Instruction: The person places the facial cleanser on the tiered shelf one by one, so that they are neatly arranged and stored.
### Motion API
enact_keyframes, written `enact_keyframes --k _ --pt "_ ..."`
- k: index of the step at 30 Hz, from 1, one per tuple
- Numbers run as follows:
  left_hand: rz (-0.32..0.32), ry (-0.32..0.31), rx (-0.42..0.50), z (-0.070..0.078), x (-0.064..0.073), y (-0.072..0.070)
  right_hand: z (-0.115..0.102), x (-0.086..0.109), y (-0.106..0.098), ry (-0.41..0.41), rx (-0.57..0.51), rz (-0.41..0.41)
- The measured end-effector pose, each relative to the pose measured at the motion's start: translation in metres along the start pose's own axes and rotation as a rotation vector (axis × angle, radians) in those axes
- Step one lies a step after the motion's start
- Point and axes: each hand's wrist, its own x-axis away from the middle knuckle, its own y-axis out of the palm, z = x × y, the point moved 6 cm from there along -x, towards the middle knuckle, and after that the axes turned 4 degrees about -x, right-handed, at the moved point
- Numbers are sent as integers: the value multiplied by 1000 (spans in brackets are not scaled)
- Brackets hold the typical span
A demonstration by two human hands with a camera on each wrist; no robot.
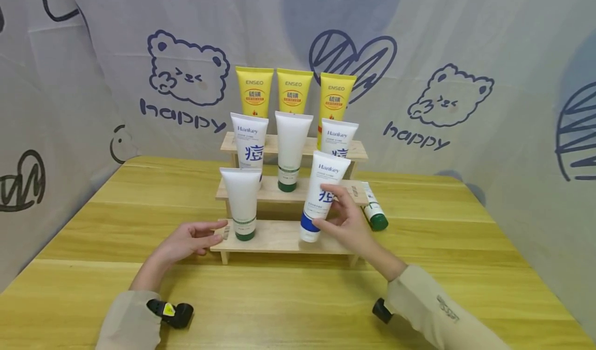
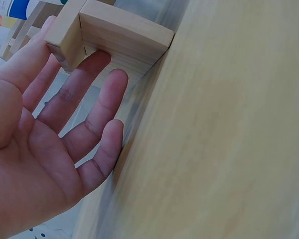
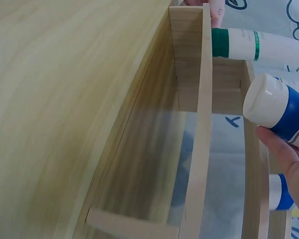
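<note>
My right hand (image 1: pixel 346 225) pinches a white squeeze tube with a blue band (image 1: pixel 324 184) between thumb and fingers. This tube leans, cap down, over the right part of the lowest step; in the right wrist view its cap (image 3: pixel 261 102) hangs clear of the board. At the left end of the three-step wooden stand (image 1: pixel 279 244), my left hand (image 1: pixel 188 242) grips the lowest board's end between thumb and fingers. In the left wrist view the other fingers (image 2: pixel 97 112) spread loosely beside the stand's leg. A white tube with a green cap (image 1: pixel 242 202) stands on that step's left side.
Three yellow tubes (image 1: pixel 292 91) stand on the top step. The middle step bears two blue-lettered tubes (image 1: pixel 250 137) with a white green-capped tube (image 1: pixel 291 148) between them. Another green-capped tube (image 1: pixel 376 213) lies on the table (image 1: pixel 442 267) right of the stand. Printed cloth (image 1: pixel 274 18) hangs behind.
</note>
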Motion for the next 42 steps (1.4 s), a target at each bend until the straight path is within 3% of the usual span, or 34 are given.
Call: enact_keyframes --k 7,15,19,42 --pt "1 -6 15 -1 -1 0 6 -7 14 -19 -21 -19" --pt "8 -3 7 2 0 0 7 -9 29 -197 59 -45" --pt "12 -1 8 2 1 0 10 -10 35 -246 63 -60" --pt "10 9 7 2 1 0 13 -10 59 -266 138 -134"
